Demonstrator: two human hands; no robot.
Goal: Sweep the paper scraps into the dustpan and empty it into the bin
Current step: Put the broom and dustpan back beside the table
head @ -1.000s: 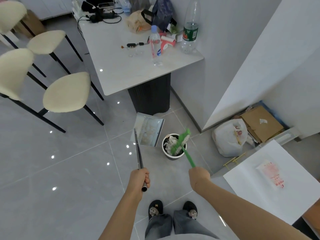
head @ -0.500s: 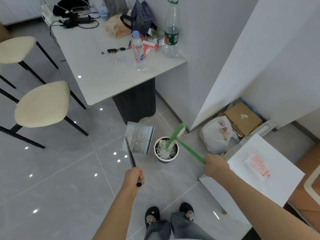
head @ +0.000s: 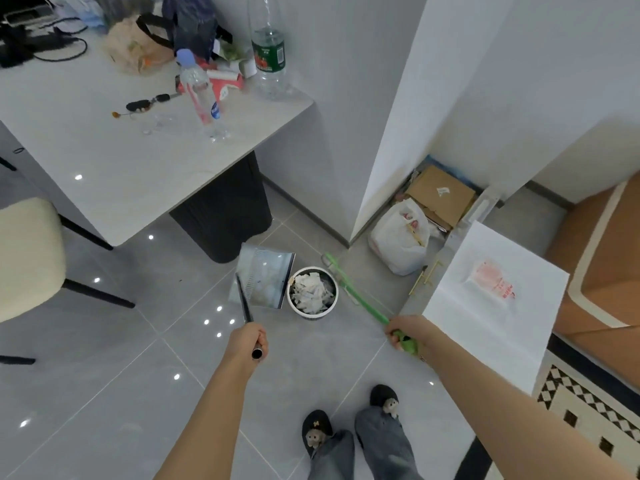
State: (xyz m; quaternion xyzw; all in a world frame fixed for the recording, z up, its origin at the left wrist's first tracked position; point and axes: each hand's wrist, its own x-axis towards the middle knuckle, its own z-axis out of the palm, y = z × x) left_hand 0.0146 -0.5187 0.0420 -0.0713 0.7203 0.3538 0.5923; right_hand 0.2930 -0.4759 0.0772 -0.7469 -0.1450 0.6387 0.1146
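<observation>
since half a second ago the green broom (head: 349, 292) has swung out of the bin (head: 313, 294) and off to its right side, its head now low near the wall corner, blurred with motion. right hand (head: 403, 332) is closed around the broom's green grip. left hand (head: 251, 342) is closed around the end of the dark, thin dustpan handle (head: 244, 301).

the dustpan (head: 265, 277) sits just beside the bin on its left, touching or nearly so; whether any scraps remain in it is hard to tell. paper scraps (head: 311, 292) fill the bin almost to the rim, so the emptying step looks about done. no loose scraps show on the floor near the feet. what's left is probably just setting the tools down, or checking the pan for stuck bits and tapping it over the rim.

the bin is a small round tub, white rim, dark wall. the pan is a flat, pale, glossy tray with a toothed comb edge. floor (head: 104, 393) is polished grey tile, reflective and likely slick for light paper.
</observation>
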